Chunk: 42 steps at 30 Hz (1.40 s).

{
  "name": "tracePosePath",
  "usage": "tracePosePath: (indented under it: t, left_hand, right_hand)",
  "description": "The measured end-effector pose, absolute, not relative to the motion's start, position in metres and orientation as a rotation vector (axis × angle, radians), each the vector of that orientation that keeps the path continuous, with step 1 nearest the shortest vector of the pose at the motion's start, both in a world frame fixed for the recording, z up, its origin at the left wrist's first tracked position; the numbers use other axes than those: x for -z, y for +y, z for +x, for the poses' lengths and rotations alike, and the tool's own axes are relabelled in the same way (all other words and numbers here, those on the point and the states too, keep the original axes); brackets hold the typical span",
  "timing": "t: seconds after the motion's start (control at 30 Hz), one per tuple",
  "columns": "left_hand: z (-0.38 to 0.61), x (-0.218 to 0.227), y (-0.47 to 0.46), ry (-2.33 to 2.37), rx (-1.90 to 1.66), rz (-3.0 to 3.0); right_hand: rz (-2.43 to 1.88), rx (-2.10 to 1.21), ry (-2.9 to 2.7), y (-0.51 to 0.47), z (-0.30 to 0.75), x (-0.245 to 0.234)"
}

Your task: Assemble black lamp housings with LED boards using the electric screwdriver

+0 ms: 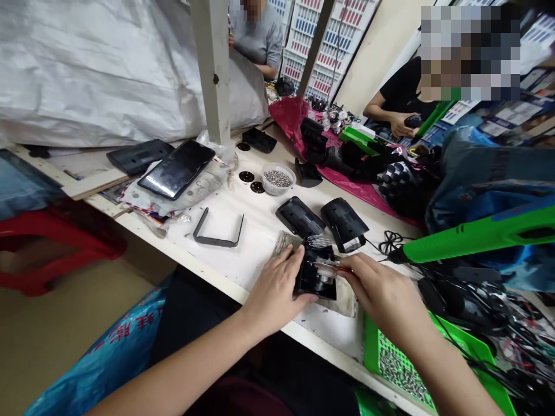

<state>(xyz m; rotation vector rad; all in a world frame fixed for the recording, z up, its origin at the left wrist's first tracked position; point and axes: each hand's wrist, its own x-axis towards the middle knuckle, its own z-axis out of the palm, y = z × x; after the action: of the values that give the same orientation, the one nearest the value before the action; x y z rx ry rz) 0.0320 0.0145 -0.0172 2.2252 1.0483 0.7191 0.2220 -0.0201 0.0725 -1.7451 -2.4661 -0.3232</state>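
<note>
My left hand (277, 286) grips the edge of an open black plastic housing (314, 276) that rests on a beige cloth (344, 297). My right hand (381, 289) pinches a thin metal tool with a red grip (332, 267), its tip over the housing. Its exact kind is unclear. Two similar black housings (300, 217) (344, 224) lie just beyond my hands. A small white bowl of metal screws (278, 179) stands further back. A bent dark metal bracket (217, 230) lies to the left.
A green hot glue gun (477, 240) lies to the right, near a tangle of black cables (468, 306). A green tray of screws (399, 361) sits at the table's near edge. Black parts crowd a pink sheet (359, 188). Co-workers sit across the table (260, 40) (403, 98).
</note>
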Motion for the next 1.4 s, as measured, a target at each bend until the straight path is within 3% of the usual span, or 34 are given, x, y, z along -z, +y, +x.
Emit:
tracePosePath:
  t: [0.4,0.97,1.17,1.4]
  left_hand:
    - [0.032,0.012,0.017,1.071,-0.715,2.134]
    - [0.034,0.014,0.020,1.050,-0.768,2.178]
    - [0.031,0.010,0.019,1.031,-0.757,2.192]
    - [0.028,0.016,0.018,1.090,-0.736,2.205]
  right_hand:
    - [-1.771,0.231,-2.459,-0.007,0.220,-0.050]
    - [-1.736,0.457,-2.558,-0.005,0.205,-0.048]
    - [-1.754,0.080,-2.274,-0.019,0.232,-0.055]
    - [-1.902,0.064,-2.327,-0.042,0.268,-0.046]
